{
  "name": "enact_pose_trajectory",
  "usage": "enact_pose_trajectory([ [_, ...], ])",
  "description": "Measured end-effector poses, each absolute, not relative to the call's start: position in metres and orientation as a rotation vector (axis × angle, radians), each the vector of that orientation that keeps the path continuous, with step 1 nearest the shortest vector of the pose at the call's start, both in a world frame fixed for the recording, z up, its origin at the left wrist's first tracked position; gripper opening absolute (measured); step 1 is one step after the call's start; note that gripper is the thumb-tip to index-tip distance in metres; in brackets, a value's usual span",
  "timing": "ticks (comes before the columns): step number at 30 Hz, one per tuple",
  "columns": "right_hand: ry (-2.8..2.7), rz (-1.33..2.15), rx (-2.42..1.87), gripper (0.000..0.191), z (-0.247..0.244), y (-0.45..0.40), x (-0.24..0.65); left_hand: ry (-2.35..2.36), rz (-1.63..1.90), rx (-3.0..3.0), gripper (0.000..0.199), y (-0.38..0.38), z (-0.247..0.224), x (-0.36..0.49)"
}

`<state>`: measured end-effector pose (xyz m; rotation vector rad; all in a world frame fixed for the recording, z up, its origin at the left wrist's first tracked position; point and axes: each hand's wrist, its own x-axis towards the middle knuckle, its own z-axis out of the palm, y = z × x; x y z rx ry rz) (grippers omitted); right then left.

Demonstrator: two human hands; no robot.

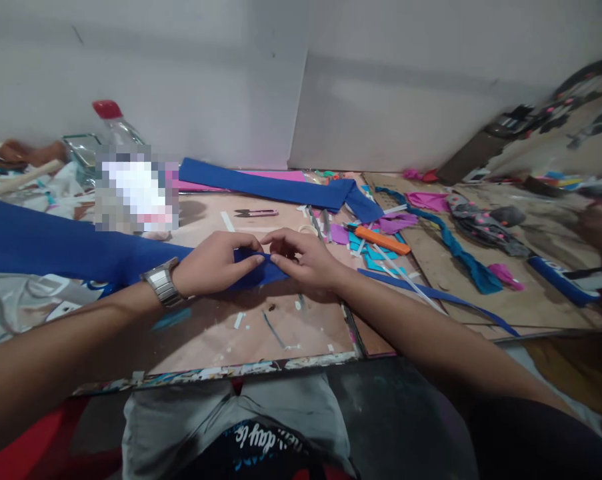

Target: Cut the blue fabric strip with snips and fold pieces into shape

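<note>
The left hand and the right hand meet over a blue cloth strip, each pinching its edge between thumb and fingertips; the strip lies across the near part of the worktop, its broad length running off to the left. A pinch that slackens could let the edge slip out of line, and the loose length might drag or twist, since its weight trails well beyond the left hand. The orange cutter, near the right hand among paper scraps, could snag cloth or nick skin if its blade is out, which cannot be told; the small thread snips behind the hands have pointed tips that might catch too. The strip looks matte, smooth and soft, like a second blue piece folded flat behind, whereas the teal cloth is rumpled, narrow and rope-like.
</note>
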<state>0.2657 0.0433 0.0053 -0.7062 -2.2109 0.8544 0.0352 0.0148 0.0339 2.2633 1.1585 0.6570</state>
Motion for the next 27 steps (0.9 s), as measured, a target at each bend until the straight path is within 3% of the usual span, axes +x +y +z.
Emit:
enact_pose_trajectory([
  [13,-2.259,0.750,-0.882,0.025,0.030,0.035,0.253,1.248,0.797,2.171,0.029,0.009,0.038,0.013],
  [27,-2.039,0.962,-0.868,0.023,0.005,0.038,0.239,1.291,0.850,2.194,0.026,0.006,0.031,0.003],
])
